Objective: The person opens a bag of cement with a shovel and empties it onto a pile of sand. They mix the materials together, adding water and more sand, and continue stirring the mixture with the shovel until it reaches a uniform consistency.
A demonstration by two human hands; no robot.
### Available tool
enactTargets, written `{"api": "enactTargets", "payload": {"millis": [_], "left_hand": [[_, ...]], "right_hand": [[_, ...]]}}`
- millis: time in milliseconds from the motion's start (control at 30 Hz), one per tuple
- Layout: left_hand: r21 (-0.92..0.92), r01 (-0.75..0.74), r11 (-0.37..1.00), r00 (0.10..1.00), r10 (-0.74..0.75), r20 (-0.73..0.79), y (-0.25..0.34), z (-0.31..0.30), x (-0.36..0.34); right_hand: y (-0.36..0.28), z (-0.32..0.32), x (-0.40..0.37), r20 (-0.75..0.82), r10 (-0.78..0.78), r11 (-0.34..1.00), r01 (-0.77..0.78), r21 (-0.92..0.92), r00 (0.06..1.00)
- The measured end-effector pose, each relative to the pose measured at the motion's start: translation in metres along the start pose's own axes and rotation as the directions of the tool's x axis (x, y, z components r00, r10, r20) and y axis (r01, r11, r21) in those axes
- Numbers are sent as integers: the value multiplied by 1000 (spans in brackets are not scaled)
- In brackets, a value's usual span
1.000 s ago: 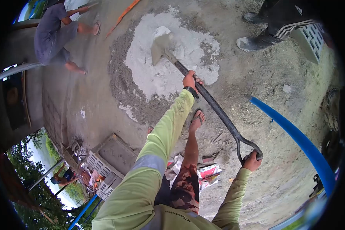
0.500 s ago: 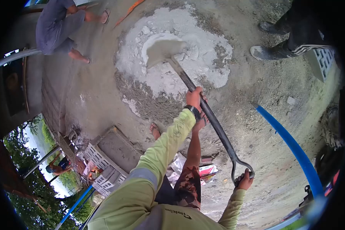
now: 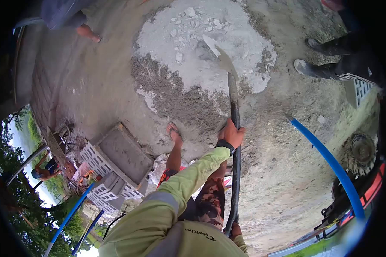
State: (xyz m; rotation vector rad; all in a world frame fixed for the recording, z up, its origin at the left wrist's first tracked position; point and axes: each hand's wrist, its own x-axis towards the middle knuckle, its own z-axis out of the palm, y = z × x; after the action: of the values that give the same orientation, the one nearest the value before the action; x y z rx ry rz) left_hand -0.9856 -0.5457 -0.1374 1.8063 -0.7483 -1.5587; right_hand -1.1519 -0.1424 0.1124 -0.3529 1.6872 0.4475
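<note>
A shovel with a dark shaft runs up the middle of the view. Its blade is turned on edge over the pale grey powder heap. My left hand, below a black wristband, is wrapped round the shaft midway. Close to my body, my right hand is closed at the handle end, partly hidden behind the shaft. Darker wet-looking mix borders the near side of the powder.
A mortar trough and stacked hollow blocks stand on the left. A blue pipe arcs on the right. One person's boots show at the right, another person's leg at the upper left.
The shovel has swung upright and its blade has turned from flat to edge-on. Both hands have come lower, the right one in toward my body. The view has shifted.
</note>
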Motion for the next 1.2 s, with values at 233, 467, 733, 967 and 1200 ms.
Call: {"api": "enactTargets", "payload": {"millis": [233, 467, 733, 967, 1200], "left_hand": [[61, 48, 997, 982, -36, -184, -33, -94, 13], [-409, 215, 887, 916, -329, -232, 53, -198, 27], [-528, 170, 832, 968, -241, -68, 81, -129, 63], [-570, 337, 749, 922, -387, 38, 21, -80, -52], [-534, 491, 688, 858, -487, 163, -50, -66, -151]], "right_hand": [[-88, -5, -29, 97, 221, 638, -219, 738, 971], [-182, 0, -12, -90, 251, 451, -34, 892, 964], [-201, -1, -45, -270, 144, 251, 229, 941, 952], [-83, 3, -82, -405, 350, 313, 302, 901, 845], [-4, 41, -127, -462, 551, 317, 338, 886, 695]]}}
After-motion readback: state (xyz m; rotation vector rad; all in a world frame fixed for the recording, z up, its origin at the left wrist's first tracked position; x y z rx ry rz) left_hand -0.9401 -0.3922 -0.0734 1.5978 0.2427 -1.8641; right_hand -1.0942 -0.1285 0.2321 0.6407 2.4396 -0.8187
